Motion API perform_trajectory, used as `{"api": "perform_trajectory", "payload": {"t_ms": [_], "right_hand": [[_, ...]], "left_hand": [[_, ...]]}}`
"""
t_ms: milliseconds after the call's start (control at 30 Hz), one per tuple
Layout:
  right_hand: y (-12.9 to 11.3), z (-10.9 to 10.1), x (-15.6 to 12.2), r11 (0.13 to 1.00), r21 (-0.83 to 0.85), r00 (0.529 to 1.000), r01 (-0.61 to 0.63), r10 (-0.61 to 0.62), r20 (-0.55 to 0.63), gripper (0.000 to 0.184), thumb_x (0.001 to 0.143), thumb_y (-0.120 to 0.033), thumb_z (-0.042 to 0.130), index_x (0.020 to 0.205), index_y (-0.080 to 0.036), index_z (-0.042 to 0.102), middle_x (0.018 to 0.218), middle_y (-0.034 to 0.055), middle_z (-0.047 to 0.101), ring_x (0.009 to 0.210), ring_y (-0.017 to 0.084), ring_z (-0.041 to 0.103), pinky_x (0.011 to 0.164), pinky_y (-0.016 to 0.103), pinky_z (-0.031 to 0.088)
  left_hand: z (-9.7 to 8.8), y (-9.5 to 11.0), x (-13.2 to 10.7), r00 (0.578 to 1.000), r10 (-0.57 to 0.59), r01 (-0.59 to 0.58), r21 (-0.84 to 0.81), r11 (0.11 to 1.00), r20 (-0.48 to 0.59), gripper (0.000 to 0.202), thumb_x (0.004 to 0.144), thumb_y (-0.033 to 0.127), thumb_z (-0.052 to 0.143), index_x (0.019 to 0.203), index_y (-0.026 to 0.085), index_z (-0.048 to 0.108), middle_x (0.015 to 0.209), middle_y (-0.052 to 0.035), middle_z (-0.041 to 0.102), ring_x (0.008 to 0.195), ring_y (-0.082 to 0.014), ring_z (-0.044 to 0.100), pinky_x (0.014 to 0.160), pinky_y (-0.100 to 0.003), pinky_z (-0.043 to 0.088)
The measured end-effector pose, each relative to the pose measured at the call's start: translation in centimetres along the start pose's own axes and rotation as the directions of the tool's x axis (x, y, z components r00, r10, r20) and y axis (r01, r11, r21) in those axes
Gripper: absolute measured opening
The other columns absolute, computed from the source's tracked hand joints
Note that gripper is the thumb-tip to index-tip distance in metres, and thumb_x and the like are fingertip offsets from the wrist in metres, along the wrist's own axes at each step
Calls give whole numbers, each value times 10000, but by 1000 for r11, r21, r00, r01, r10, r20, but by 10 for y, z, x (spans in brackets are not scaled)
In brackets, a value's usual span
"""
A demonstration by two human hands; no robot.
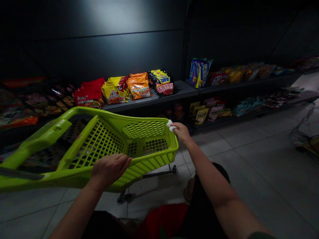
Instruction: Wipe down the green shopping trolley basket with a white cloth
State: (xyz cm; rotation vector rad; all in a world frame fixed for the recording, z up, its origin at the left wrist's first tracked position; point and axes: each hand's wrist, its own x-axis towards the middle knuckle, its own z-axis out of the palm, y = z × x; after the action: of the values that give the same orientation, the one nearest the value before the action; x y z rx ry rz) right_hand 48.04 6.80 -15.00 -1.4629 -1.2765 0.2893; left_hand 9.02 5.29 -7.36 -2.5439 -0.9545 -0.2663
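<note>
My lime-green shopping cart (143,129) stands on the floor tiles (249,166), long axis across my view, handle pointing left. My left hand (111,169) lies open on its near rim; my right hand (181,132) pinches a white cloth (170,125) at its far corner.

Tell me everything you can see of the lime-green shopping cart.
The lime-green plastic shopping cart has a basket with lattice-mesh walls, a solid bar extending left, and a dark metal undercarriage on casters. It stands on grey floor tiles beside low snack shelves. The left hand rests on its near rim; the right hand presses a white wad against its far corner.
</note>
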Motion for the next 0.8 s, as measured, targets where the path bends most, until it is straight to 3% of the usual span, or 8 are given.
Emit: {"api": "perform_trajectory", "payload": {"t_ms": [100, 167, 367, 467, 567, 700, 733, 800], "right_hand": [[0, -4, 32, 995, -98, 998, 27, -21, 62, 379, 689, -64, 526, 915, -208, 794, 1032, 40, 756, 1020, 201, 670, 1001, 369, 493], [-6, -8, 22, 986, -153, 995, 66, -53, 84, 380, 700, -57, 531, 936, -204, 790, 1058, 55, 752, 1041, 214, 662, 1018, 392, 482], [-58, -16, -111, 949, -65, 932, 307, -287, 223, 448, 747, -15, 522, 1025, -268, 768, 1094, 48, 745, 1144, 234, 628, 1063, 454, 448], [-75, -23, -146, 945, 32, 899, 325, -319, 300, 460, 828, -45, 487, 1138, -283, 730, 1121, 50, 741, 1089, 211, 656, 972, 397, 502], [-65, -39, -130, 933, -1, 869, 360, -335, 365, 419, 816, -64, 505, 1081, -284, 744, 1084, 35, 759, 1054, 217, 672, 989, 415, 476], [-47, -54, -95, 942, -212, 911, 261, -167, 377, 348, 778, -102, 580, 1026, -266, 761, 1046, 42, 772, 1023, 254, 676, 1058, 485, 407], [-49, -53, -92, 941, -234, 894, 246, -127, 429, 341, 758, -96, 595, 999, -262, 770, 1013, 42, 777, 994, 253, 681, 1037, 464, 426], [-62, -47, -90, 956, -170, 776, 241, -84, 625, 347, 729, -82, 603, 964, -264, 784, 971, 26, 781, 934, 231, 691, 945, 377, 484]], "left_hand": [[-2, -2, -1, 1000, -7, 8, -35, 999, 30, 426, 998, 444, 412, 717, 233, 654, 713, -17, 696, 628, -160, 611, 549, -314, 236], [-3, -2, -1, 998, -27, 29, -32, 999, 63, 438, 1001, 453, 401, 717, 236, 653, 715, -17, 701, 634, -164, 620, 539, -313, 220], [-7, 0, -4, 985, -133, 131, 21, 991, 111, 482, 1010, 447, 366, 702, 231, 668, 691, -35, 711, 584, -183, 622, 522, -305, 163], [-9, 1, -10, 987, -122, 123, -5, 992, 103, 480, 1005, 442, 379, 705, 229, 688, 715, -40, 729, 602, -183, 639, 519, -304, 179], [-11, 5, -12, 992, -95, 97, -26, 995, 79, 481, 1005, 426, 383, 690, 225, 685, 705, -43, 724, 621, -191, 654, 521, -304, 206], [-11, 16, -6, 993, -102, 104, -38, 994, 55, 490, 1007, 428, 375, 691, 225, 690, 700, -48, 720, 619, -193, 656, 520, -298, 236], [-11, 19, -3, 993, -108, 111, -46, 993, 53, 489, 1008, 433, 374, 704, 225, 695, 714, -50, 726, 632, -196, 661, 521, -297, 244], [-12, 23, 1, 992, -108, 112, -68, 991, 61, 488, 1013, 440, 369, 735, 220, 704, 734, -55, 734, 660, -198, 671, 527, -297, 261]]}}
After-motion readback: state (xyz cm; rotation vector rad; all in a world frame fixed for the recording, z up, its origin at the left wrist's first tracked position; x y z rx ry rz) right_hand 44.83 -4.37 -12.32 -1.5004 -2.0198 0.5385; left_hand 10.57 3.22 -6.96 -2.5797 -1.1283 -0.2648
